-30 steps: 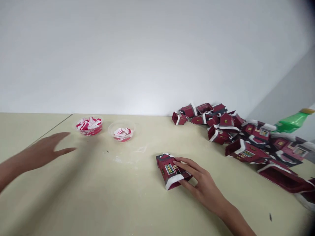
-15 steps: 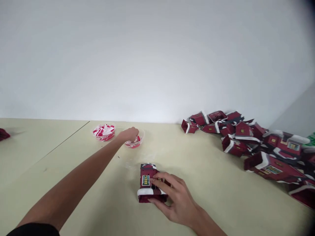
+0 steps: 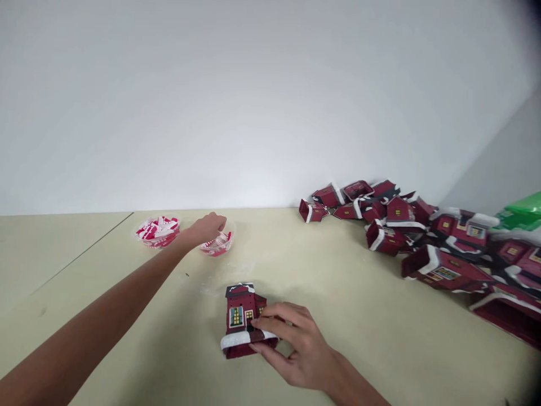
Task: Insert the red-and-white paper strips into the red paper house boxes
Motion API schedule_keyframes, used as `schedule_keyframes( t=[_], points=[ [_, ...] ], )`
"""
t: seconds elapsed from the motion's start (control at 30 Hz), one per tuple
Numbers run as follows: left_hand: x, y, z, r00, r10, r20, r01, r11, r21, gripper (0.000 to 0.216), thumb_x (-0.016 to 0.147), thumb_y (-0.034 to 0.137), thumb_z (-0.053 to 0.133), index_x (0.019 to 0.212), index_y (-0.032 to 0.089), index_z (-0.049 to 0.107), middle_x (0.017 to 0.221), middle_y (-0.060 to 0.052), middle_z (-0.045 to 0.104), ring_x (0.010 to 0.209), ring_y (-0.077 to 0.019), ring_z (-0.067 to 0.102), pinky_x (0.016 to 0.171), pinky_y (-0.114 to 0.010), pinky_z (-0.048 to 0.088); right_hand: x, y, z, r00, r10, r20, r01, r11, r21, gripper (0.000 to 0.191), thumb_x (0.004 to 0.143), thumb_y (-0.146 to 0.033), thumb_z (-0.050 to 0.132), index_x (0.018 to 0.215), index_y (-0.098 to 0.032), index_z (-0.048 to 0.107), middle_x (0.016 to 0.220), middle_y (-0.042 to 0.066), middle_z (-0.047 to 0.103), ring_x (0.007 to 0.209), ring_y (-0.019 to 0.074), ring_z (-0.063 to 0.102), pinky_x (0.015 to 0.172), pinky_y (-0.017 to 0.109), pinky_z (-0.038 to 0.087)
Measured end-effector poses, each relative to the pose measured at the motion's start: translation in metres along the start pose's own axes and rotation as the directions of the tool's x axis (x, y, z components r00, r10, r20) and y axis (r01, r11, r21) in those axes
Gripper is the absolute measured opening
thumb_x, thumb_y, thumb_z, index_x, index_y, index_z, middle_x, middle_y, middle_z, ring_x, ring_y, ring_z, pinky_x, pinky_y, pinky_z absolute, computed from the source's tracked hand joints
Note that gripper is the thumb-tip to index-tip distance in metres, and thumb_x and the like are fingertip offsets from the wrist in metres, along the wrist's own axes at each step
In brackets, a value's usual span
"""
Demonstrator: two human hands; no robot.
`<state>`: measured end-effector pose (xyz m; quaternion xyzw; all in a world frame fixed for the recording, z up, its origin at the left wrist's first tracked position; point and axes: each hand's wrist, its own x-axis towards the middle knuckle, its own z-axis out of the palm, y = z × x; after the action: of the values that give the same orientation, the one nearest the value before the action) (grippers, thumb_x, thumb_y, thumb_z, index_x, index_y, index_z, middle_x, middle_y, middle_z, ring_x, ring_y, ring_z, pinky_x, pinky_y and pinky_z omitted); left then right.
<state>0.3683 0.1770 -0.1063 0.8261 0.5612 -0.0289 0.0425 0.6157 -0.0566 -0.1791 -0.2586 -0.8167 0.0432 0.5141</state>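
Observation:
My right hand [image 3: 298,344] grips the lower right side of a small dark-red model house [image 3: 240,318]. The house lies on its back on the table, with white snow trim, yellow-paned windows and a hollow base facing me. My left hand [image 3: 209,226] is stretched out over a clear plastic bowl [image 3: 231,243] of small red-and-white striped pieces [image 3: 216,245]. Its fingers are closed together; whatever is between them is hidden. Just left of that hand stands a second clear bowl heaped with red-and-white pieces [image 3: 158,230].
A pile of similar dark-red houses [image 3: 399,211] spreads along the right side of the table [image 3: 321,270]. Behind it at the far right lies something green and shiny [image 3: 522,211]. A seam [image 3: 91,246] crosses the tabletop at left, and a pale wall [image 3: 270,101] rises behind.
My left hand has lifted slightly relative to the bowl, showing more of the striped pieces. The view has turned a little to the right. My right hand keeps its hold on the house.

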Motion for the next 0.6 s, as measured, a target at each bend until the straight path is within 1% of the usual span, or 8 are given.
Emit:
schedule_keyframes(
  t=[0.13, 0.23, 0.33, 0.43, 0.47, 0.5, 0.53, 0.6],
  points=[
    [0.000, -0.001, -0.006, 0.998, 0.035, -0.051, -0.041, 0.992, -0.119, 0.026, 0.095, 0.035, 0.064, 0.108, 0.012, 0.066, 0.103, -0.007, 0.068, 0.094, -0.0190, 0.066, 0.089, -0.040, 0.056, -0.001, 0.002, -0.002, 1.000, 0.002, 0.003, -0.002, 1.000, 0.027, 0.023, 0.090, -0.025, 0.068, 0.111, -0.016, 0.069, 0.098, 0.008, 0.074, 0.080, 0.0172, 0.072, 0.071, 0.029, 0.058],
    [-0.010, 0.003, -0.021, 0.985, -0.010, -0.170, -0.031, 0.971, -0.236, 0.018, 0.090, 0.029, 0.069, 0.091, 0.012, 0.070, 0.094, -0.007, 0.072, 0.096, -0.0208, 0.068, 0.094, -0.042, 0.054, -0.001, 0.004, -0.005, 0.999, 0.035, 0.001, -0.035, 0.994, 0.099, 0.025, 0.088, -0.025, 0.069, 0.111, -0.016, 0.071, 0.096, 0.008, 0.073, 0.079, 0.0172, 0.072, 0.071, 0.029, 0.058],
    [-0.040, 0.021, -0.035, 0.953, -0.111, -0.282, -0.015, 0.911, -0.412, 0.016, 0.087, 0.030, 0.068, 0.087, 0.015, 0.074, 0.086, -0.007, 0.076, 0.091, -0.0219, 0.072, 0.090, -0.037, 0.055, -0.001, 0.007, -0.008, 0.993, 0.114, 0.024, -0.117, 0.965, 0.235, 0.029, 0.089, -0.027, 0.069, 0.115, -0.017, 0.072, 0.098, 0.009, 0.072, 0.072, 0.0150, 0.068, 0.064, 0.028, 0.057],
    [-0.087, 0.054, -0.031, 0.944, -0.160, -0.288, -0.050, 0.794, -0.606, 0.031, 0.089, 0.046, 0.065, 0.100, 0.020, 0.076, 0.088, -0.005, 0.078, 0.082, -0.0198, 0.074, 0.078, -0.031, 0.059, 0.002, 0.011, -0.009, 0.963, 0.267, 0.025, -0.260, 0.903, 0.341, 0.030, 0.091, -0.024, 0.068, 0.121, -0.022, 0.073, 0.098, 0.007, 0.071, 0.065, 0.0108, 0.061, 0.058, 0.024, 0.055],
    [-0.103, 0.067, -0.025, 0.958, -0.145, -0.247, -0.073, 0.712, -0.699, 0.033, 0.087, 0.049, 0.067, 0.100, 0.021, 0.077, 0.087, -0.004, 0.079, 0.079, -0.0186, 0.074, 0.074, -0.030, 0.059, 0.004, 0.013, -0.009, 0.943, 0.333, 0.009, -0.313, 0.878, 0.361, 0.031, 0.091, -0.022, 0.069, 0.122, -0.025, 0.073, 0.098, 0.006, 0.070, 0.063, 0.0095, 0.060, 0.057, 0.023, 0.054],
    [-0.117, 0.079, -0.017, 0.976, -0.125, -0.179, -0.090, 0.515, -0.852, 0.033, 0.082, 0.049, 0.073, 0.095, 0.020, 0.078, 0.086, -0.005, 0.078, 0.078, -0.0178, 0.073, 0.074, -0.028, 0.060, 0.007, 0.014, -0.007, 0.918, 0.396, -0.012, -0.361, 0.849, 0.386, 0.032, 0.090, -0.022, 0.071, 0.121, -0.027, 0.074, 0.097, 0.005, 0.070, 0.061, 0.0084, 0.058, 0.056, 0.022, 0.054],
    [-0.130, 0.090, -0.009, 0.991, -0.083, -0.100, -0.070, 0.315, -0.946, 0.033, 0.078, 0.050, 0.078, 0.090, 0.019, 0.078, 0.083, -0.005, 0.077, 0.075, -0.0161, 0.071, 0.073, -0.026, 0.060, 0.009, 0.015, -0.006, 0.891, 0.454, -0.026, -0.401, 0.811, 0.425, 0.032, 0.088, -0.023, 0.074, 0.120, -0.028, 0.075, 0.097, 0.004, 0.070, 0.058, 0.0071, 0.057, 0.054, 0.021, 0.053],
    [-0.147, 0.109, 0.005, 1.000, 0.006, 0.023, 0.024, -0.039, -0.999, 0.032, 0.071, 0.046, 0.086, 0.083, 0.017, 0.079, 0.080, -0.004, 0.076, 0.072, -0.0117, 0.068, 0.073, -0.021, 0.059, 0.018, 0.016, -0.001, 0.844, 0.536, -0.021, -0.446, 0.723, 0.528, 0.030, 0.083, -0.025, 0.080, 0.113, -0.028, 0.078, 0.100, 0.004, 0.070, 0.052, 0.0050, 0.055, 0.050, 0.021, 0.053]
  ],
)
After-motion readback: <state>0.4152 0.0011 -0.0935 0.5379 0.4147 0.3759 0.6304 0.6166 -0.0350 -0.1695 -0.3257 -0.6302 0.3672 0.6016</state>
